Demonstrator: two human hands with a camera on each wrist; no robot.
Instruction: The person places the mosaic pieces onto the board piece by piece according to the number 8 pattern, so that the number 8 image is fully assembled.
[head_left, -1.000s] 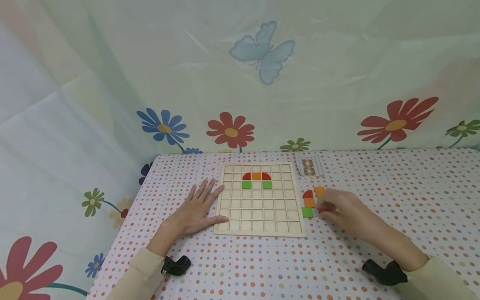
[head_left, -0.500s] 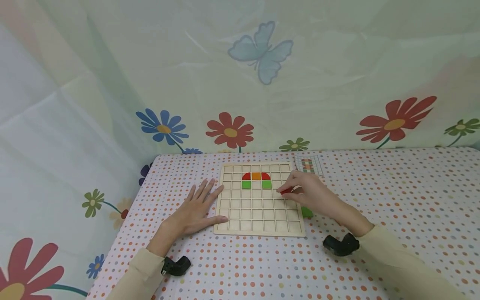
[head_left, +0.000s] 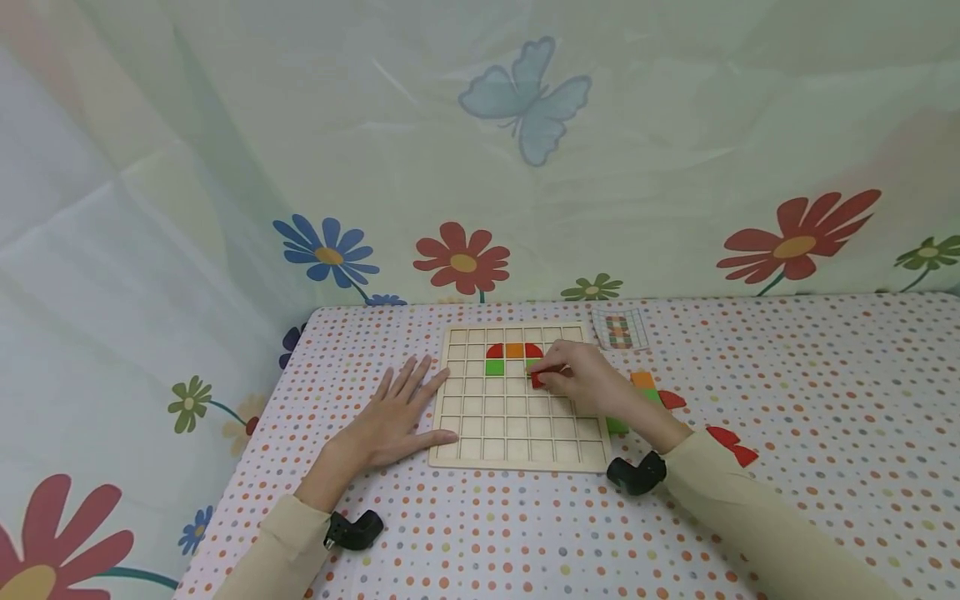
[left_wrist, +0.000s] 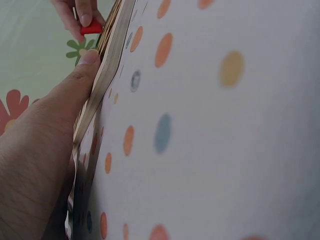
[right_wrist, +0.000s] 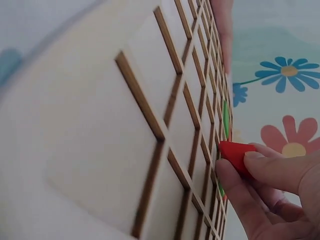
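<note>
A wooden grid board (head_left: 487, 427) lies on the dotted tablecloth. In its upper rows sit an orange square tile (head_left: 513, 351) between two red rounded tiles, with one green tile (head_left: 495, 367) at left below and another green tile (head_left: 533, 364) at right, partly covered. My right hand (head_left: 588, 379) pinches a red tile (right_wrist: 237, 154) between thumb and fingers just below that right green tile. Whether the red tile touches the grid, I cannot tell. Spread flat, my left hand (head_left: 393, 417) rests at the board's left edge, its thumb (left_wrist: 80, 80) on the rim.
A pattern card (head_left: 620, 330) lies beyond the board's upper right corner. Right of the board are loose tiles: orange (head_left: 642, 380), green (head_left: 617, 426) and several red (head_left: 672, 400), some partly behind my right forearm. A flowered cloth (head_left: 667, 167) hangs behind the table.
My right hand has picked up the red tile from the loose tiles and carried it left over the board, to below the right green tile. My left hand has stayed in place.
</note>
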